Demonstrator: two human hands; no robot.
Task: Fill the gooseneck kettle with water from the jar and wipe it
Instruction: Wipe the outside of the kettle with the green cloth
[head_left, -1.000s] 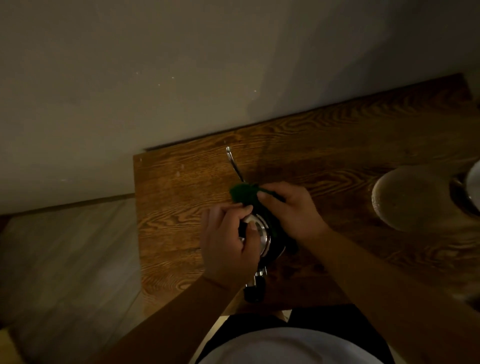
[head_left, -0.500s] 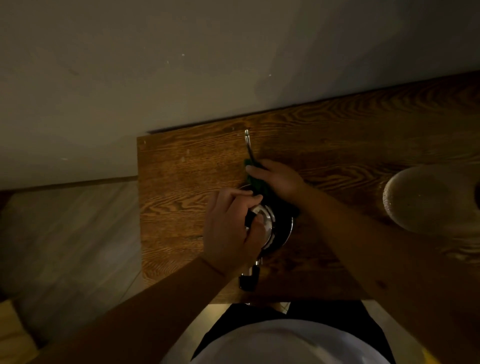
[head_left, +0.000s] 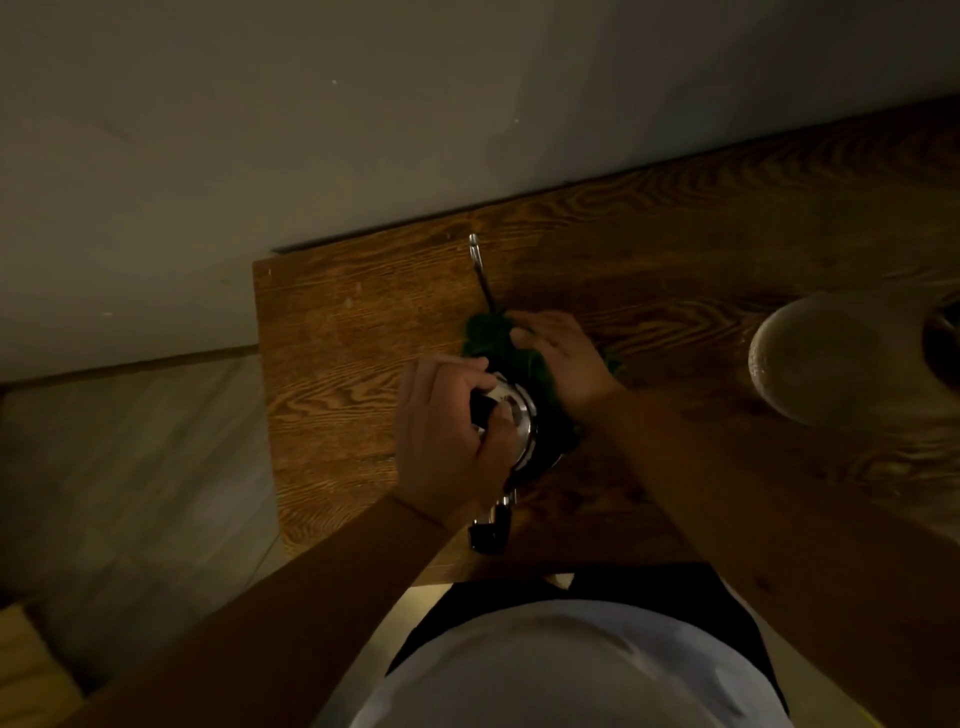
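Observation:
The steel gooseneck kettle (head_left: 519, 421) stands near the left end of the wooden table (head_left: 353, 332), its thin spout (head_left: 480, 270) pointing toward the wall and its black handle (head_left: 491, 532) toward me. My left hand (head_left: 447, 441) is closed over the kettle's lid knob. My right hand (head_left: 561, 358) presses a dark green cloth (head_left: 485, 335) against the kettle's far side, at the base of the spout. The round jar (head_left: 821, 358) stands on the table to the right, seen from above.
A pale wall runs along the table's far edge. Grey floor lies to the left of the table. Part of another dark object (head_left: 943, 338) shows at the right edge beside the jar.
My right hand has slid the green cloth from the spout base back onto the kettle's far side. My left hand stays on the lid. The camera has shifted slightly.

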